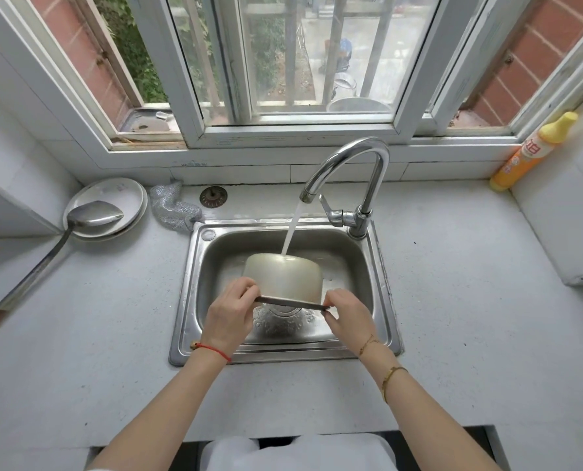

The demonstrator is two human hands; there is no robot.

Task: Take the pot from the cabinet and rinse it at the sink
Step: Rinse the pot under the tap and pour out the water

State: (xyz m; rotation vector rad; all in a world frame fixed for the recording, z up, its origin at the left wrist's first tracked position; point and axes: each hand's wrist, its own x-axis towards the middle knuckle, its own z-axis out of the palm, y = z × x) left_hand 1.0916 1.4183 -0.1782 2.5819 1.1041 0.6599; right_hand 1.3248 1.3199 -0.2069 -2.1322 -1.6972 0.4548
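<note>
A pale metal pot (283, 277) hangs upside down and tilted over the steel sink (381, 287), its bottom toward the window. My left hand (230, 312) grips the rim on the left and my right hand (347, 316) grips the rim on the right. Water runs from the curved chrome faucet (351, 164) and lands on the pot's upturned bottom. The pot's inside is hidden from me.
White plates (113, 198) with a long metal ladle (92, 215) across them sit at the left of the counter. A steel scrubber (172, 207) and a drain strainer (213, 197) lie behind the sink. A yellow detergent bottle (528, 154) leans in the right corner.
</note>
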